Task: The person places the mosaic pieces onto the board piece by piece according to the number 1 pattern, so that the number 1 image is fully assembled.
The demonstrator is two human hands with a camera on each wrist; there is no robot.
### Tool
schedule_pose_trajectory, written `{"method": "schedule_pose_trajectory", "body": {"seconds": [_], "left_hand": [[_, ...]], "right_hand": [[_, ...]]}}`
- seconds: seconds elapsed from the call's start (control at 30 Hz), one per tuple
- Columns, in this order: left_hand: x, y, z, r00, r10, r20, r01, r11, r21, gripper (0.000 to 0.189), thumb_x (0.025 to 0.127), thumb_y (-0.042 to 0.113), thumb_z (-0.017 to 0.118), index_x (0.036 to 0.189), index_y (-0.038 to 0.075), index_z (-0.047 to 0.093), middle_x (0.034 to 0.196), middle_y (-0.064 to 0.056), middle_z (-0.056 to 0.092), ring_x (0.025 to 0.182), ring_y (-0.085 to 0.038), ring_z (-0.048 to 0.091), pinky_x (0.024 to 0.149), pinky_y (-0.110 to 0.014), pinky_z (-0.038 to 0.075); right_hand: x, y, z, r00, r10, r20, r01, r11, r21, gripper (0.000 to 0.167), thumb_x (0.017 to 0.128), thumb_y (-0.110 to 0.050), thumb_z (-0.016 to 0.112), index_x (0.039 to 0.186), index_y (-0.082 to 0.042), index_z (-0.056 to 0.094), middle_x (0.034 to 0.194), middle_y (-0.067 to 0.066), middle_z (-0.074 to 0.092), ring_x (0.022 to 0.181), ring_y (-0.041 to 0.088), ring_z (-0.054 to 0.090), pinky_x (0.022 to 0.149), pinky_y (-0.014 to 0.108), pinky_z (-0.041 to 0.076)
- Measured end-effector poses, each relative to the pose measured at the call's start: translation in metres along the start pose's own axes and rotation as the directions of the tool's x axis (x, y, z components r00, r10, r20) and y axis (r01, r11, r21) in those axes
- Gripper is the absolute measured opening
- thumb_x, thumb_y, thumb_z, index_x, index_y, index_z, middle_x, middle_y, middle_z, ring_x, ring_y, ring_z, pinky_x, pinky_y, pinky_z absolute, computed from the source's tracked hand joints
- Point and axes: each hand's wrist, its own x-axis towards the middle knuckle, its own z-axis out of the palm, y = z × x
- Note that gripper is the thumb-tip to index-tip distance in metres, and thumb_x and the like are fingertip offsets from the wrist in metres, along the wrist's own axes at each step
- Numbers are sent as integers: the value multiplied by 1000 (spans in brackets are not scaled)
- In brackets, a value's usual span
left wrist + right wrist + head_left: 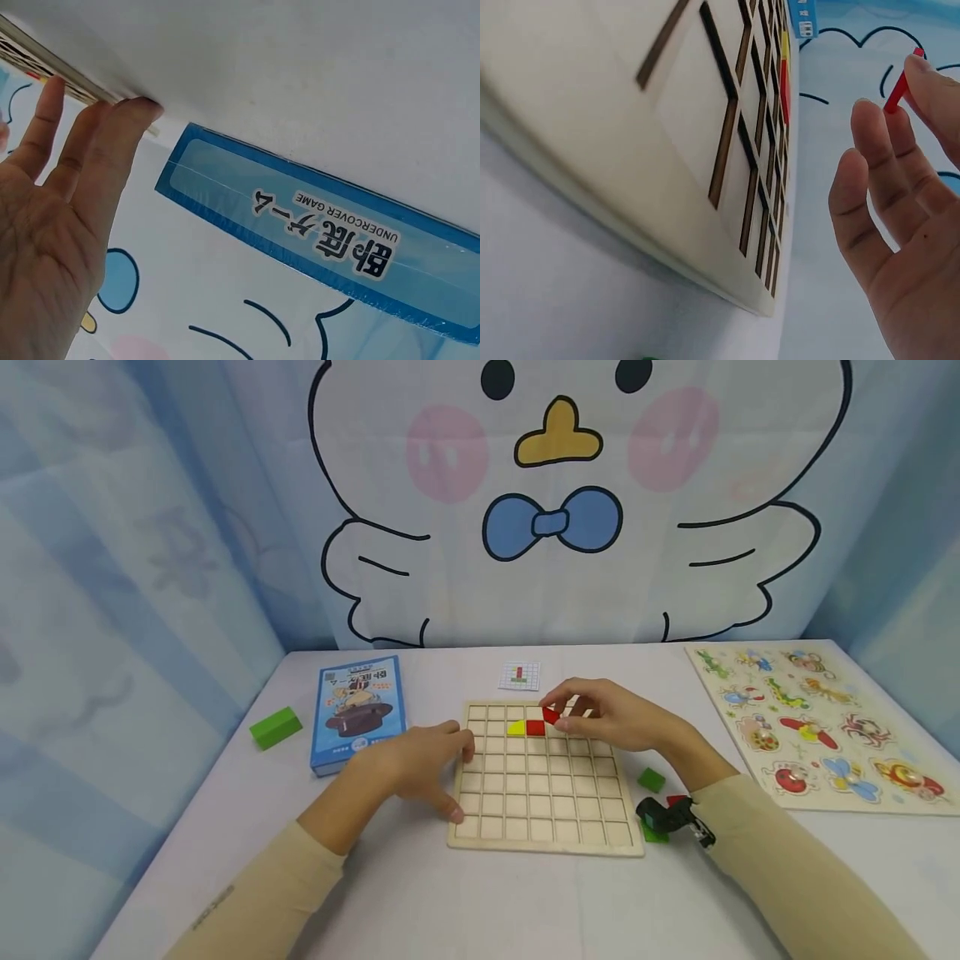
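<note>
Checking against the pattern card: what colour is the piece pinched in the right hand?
Red; the piece in the right hand shows best in the head view.

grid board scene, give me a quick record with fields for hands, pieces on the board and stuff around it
right hand: right hand pinches a red piece above the grid board
left hand: left hand rests on the board's left edge, fingers straight
on board: yellow piece and red square, side by side
left of board: blue box, green block
right of board: animal puzzle, small green piece
behind board: pattern card

A child's playroom: cartoon duck curtain [555, 502], animal puzzle [813, 727].
</note>
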Motion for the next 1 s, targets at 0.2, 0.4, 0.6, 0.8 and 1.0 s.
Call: {"method": "schedule_pose_trajectory", "body": {"seconds": [0.2, 0.4, 0.6, 0.8, 1.0], "left_hand": [[1, 0, -3, 1000, 0, 3, 0, 1000, 4, 69, 67, 52, 94, 118, 26, 54, 118, 6, 51, 102, -20, 54, 81, -34, 52], [1, 1, -3, 1000, 0, 3, 0, 1000, 3, 68, 67, 51, 94, 117, 26, 54, 117, 5, 51, 100, -21, 55, 80, -34, 51], [0, 0, 0, 1000, -8, 3, 8, 1000, -15, 68, 67, 51, 94, 116, 26, 55, 117, 5, 51, 100, -20, 55, 80, -34, 52], [1, -4, 1, 1000, 5, -2, -5, 1000, -5, 67, 68, 52, 94, 117, 28, 54, 116, 5, 51, 100, -20, 55, 81, -34, 52], [1, -5, 2, 1000, 13, -9, -13, 1000, 1, 67, 68, 54, 93, 118, 29, 55, 116, 6, 51, 101, -19, 54, 84, -35, 52]], "right_hand": [[8, -4, 6, 999, 26, 26, -25, 998, -57, 36, 98, -18, 72, 133, -10, 64, 119, 3, 65, 98, 20, 65, 92, 41, 54], [13, -7, 8, 994, 93, 57, -84, 987, -138, 33, 98, -20, 71, 131, -16, 66, 124, -2, 67, 102, 19, 65, 89, 39, 53], [21, -7, 10, 989, 115, 91, -99, 982, -164, 29, 97, -19, 73, 126, -19, 69, 125, -3, 67, 101, 19, 64, 92, 39, 53], [24, -5, 15, 984, 133, 121, -113, 982, -152, 24, 95, -19, 75, 119, -19, 71, 117, -4, 68, 97, 18, 63, 90, 38, 52], [27, -3, 18, 984, 131, 125, -110, 980, -166, 22, 94, -19, 76, 115, -18, 72, 108, -5, 70, 91, 15, 63, 86, 36, 52]]}}
